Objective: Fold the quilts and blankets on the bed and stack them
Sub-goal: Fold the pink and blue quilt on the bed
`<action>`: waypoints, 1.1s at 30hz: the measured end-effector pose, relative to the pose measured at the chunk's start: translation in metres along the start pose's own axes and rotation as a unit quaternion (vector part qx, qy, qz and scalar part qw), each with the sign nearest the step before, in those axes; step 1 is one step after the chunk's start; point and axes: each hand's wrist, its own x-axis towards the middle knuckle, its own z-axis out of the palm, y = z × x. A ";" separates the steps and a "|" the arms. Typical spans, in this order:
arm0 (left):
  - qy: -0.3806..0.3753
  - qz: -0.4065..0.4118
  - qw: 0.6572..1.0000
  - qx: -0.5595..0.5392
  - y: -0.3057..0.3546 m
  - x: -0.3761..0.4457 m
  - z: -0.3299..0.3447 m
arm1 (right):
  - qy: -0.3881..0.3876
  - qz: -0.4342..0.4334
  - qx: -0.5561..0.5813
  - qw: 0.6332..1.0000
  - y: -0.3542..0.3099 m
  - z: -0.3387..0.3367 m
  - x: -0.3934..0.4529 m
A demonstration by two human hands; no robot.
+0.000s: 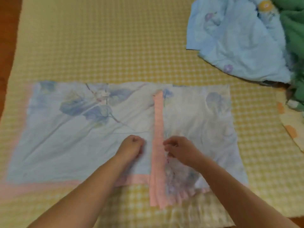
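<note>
The pale blue floral quilt with a pink border (79, 134) lies spread flat on the yellow checked bed sheet (98, 46), its right part folded inward so that a pink edge strip (158, 137) runs away from the person down the middle. The strip's long axis points straight ahead, between the two hands.

The left hand (131, 145) rests on the quilt just left of the strip, fingers curled; whether it pinches cloth cannot be told. The right hand (179, 148) sits just right of the strip, fingers curled, apparently nipping the folded flap's edge. Both hands are equally near the strip.

A crumpled light blue floral quilt (236, 41) and a green fleece blanket (294, 30) lie unfolded at the far right.

No brands, labels or writing are legible.
</note>
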 end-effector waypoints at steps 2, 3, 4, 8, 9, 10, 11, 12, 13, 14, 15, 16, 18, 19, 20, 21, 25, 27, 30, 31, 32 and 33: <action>-0.013 0.010 1.000 0.009 -0.017 -0.002 0.019 | 0.115 -0.056 -0.123 0.984 -0.033 -0.015 0.040; -0.018 0.020 1.000 0.013 -0.024 -0.002 0.029 | 0.159 -0.082 -0.182 0.967 -0.052 -0.020 0.061; -0.024 0.038 0.999 0.027 -0.029 -0.002 0.040 | 0.186 -0.108 -0.230 0.949 -0.068 -0.021 0.082; -0.030 0.161 0.984 0.076 -0.040 -0.007 0.068 | 0.193 -0.125 -0.431 0.873 -0.105 -0.008 0.147; -0.026 0.174 0.982 0.072 -0.041 -0.010 0.071 | 0.191 -0.111 -0.470 0.854 -0.104 -0.006 0.157; -0.020 0.170 0.984 0.058 -0.045 -0.011 0.072 | 0.197 -0.096 -0.485 0.847 -0.103 -0.007 0.163; -0.007 0.158 0.987 0.035 -0.048 -0.012 0.071 | 0.212 -0.082 -0.476 0.850 -0.102 -0.010 0.165; 0.019 0.140 0.990 0.013 -0.051 -0.013 0.070 | 0.232 -0.070 -0.453 0.858 -0.100 -0.016 0.165; 0.043 0.123 0.991 -0.008 -0.055 -0.014 0.069 | 0.255 -0.068 -0.435 0.861 -0.097 -0.025 0.164; 0.053 0.107 0.993 -0.015 -0.059 -0.015 0.068 | 0.274 -0.071 -0.434 0.855 -0.092 -0.035 0.163; 0.052 0.095 0.994 -0.013 -0.060 -0.017 0.067 | 0.286 -0.076 -0.455 0.840 -0.088 -0.045 0.160; 0.050 0.088 0.995 -0.003 -0.063 -0.018 0.068 | 0.286 -0.084 -0.501 0.812 -0.085 -0.053 0.156; 0.063 0.088 0.993 0.041 -0.067 -0.020 0.074 | 0.252 -0.117 -0.610 0.742 -0.079 -0.062 0.153; 0.078 0.092 0.990 0.069 -0.068 -0.024 0.079 | 0.232 -0.139 -0.644 0.716 -0.081 -0.063 0.152; 0.097 0.094 0.986 0.095 -0.068 -0.029 0.084 | 0.225 -0.152 -0.645 0.714 -0.087 -0.063 0.150; 0.125 0.098 0.980 0.118 -0.069 -0.033 0.090 | 0.237 -0.148 -0.611 0.741 -0.095 -0.063 0.151; 0.172 0.104 0.975 0.099 -0.075 -0.043 0.099 | 0.247 0.000 -0.002 0.969 -0.129 -0.064 0.154; 0.126 0.063 0.989 0.042 -0.078 -0.048 0.097 | 0.151 -0.013 0.153 0.976 -0.124 -0.059 0.154; 0.062 0.017 0.996 0.061 -0.092 -0.060 0.094 | 0.075 -0.034 -0.032 0.996 -0.110 -0.045 0.151; 0.045 0.009 0.997 0.059 -0.097 -0.065 0.093 | 0.089 -0.037 -0.136 0.986 -0.105 -0.038 0.152; 0.033 0.004 0.998 0.054 -0.105 -0.067 0.094 | 0.115 -0.031 -0.222 0.968 -0.101 -0.030 0.151; 0.022 0.000 0.999 0.045 -0.112 -0.070 0.094 | 0.138 -0.018 -0.277 0.951 -0.098 -0.021 0.152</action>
